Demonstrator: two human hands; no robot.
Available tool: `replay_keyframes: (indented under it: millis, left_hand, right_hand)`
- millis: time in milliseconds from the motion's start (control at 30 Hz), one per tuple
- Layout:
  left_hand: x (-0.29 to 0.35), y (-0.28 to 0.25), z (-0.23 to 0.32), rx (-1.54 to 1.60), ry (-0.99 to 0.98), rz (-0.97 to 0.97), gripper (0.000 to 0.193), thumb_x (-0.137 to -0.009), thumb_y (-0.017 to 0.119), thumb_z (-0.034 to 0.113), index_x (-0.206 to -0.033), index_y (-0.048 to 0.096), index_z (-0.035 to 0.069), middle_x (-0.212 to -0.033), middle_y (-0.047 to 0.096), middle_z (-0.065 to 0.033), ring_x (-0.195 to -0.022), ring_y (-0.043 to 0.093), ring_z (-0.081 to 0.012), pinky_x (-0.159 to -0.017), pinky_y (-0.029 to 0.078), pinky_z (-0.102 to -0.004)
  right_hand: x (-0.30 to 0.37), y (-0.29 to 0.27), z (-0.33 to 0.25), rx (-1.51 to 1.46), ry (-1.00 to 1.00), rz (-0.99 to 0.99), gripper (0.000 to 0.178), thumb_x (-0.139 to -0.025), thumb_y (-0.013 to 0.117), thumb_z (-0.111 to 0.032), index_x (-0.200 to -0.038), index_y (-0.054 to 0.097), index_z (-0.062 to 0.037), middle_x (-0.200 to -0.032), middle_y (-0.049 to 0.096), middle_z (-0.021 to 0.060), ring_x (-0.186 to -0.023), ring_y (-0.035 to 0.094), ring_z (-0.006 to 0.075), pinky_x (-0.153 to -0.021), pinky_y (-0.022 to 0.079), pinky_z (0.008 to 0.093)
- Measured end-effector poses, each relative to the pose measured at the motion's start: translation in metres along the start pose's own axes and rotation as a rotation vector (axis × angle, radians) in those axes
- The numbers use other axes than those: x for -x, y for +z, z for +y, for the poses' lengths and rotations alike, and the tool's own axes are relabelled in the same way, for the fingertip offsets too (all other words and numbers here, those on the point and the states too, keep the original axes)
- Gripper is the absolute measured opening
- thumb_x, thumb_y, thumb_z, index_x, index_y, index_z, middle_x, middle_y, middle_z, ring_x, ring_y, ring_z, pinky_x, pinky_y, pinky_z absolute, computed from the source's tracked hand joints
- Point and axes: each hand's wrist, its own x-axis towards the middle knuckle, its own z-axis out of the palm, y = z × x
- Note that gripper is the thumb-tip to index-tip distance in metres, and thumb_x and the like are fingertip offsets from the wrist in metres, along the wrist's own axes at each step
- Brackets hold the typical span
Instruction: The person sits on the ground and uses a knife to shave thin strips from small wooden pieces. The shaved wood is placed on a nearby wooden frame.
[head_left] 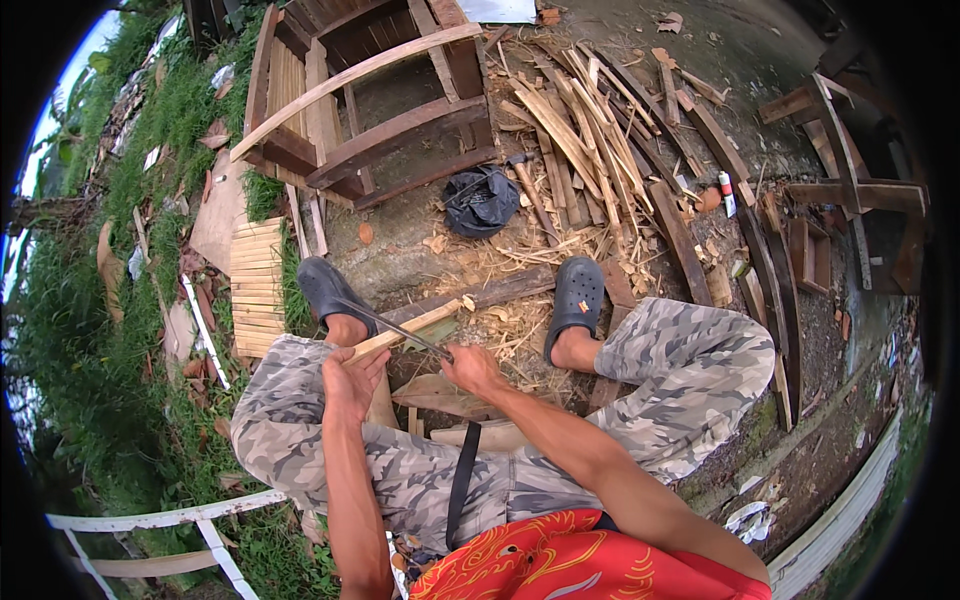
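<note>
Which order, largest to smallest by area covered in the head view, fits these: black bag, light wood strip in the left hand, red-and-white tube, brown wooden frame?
1. Brown wooden frame
2. Black bag
3. Light wood strip, long but thin
4. Red-and-white tube

**All Around the Bag (481,200)**

The wooden frame (400,138) is behind the bag and to its left, with a long strip (355,80) lying across its top. The hammer (536,200) lies just to the right of the bag. More to the right is the wood pile (600,140). Farther right of the bag is the tube (727,193), then the small box (798,248). Left of the bag, and a bit in front, is the row of slats (258,285). Grass (130,360) is farther left. In front of the bag, a plank (510,288) lies between the left shoe (322,285) and the right shoe (578,298). Also in front of the bag, the stick (435,318) in the left hand (352,383) and the knife (425,344) in the right hand (472,368) cross.
</note>
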Motion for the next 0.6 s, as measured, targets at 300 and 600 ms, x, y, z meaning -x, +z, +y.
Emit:
replay_keyframes:
  millis: [300, 600]
  left_hand:
    - [0.008, 0.005, -0.013, -0.008, 0.01, -0.025, 0.04, -0.09, 0.041, 0.025, -0.116, 0.048, -0.005, -0.132, 0.055, -0.0287, -0.125, 0.054, -0.0353, -0.105, 0.036, -0.0386]
    - [0.013, 0.017, -0.013, -0.086, 0.025, -0.025, 0.062, -0.089, 0.039, 0.024, -0.137, 0.035, -0.016, -0.136, 0.052, -0.0309, -0.127, 0.053, -0.0343, -0.11, 0.035, -0.0368]
  right_hand:
    - [0.001, -0.019, -0.002, 0.035, 0.028, -0.034, 0.027, -0.088, 0.063, -0.029, -0.099, 0.067, -0.0044, -0.074, 0.067, 0.0253, -0.074, 0.067, 0.0452, -0.071, 0.054, 0.0534]
    - [-0.007, -0.018, 0.006, 0.097, 0.094, -0.074, 0.029, -0.086, 0.062, -0.028, -0.097, 0.07, -0.0022, -0.082, 0.069, 0.0259, -0.08, 0.069, 0.0428, -0.075, 0.055, 0.0518]
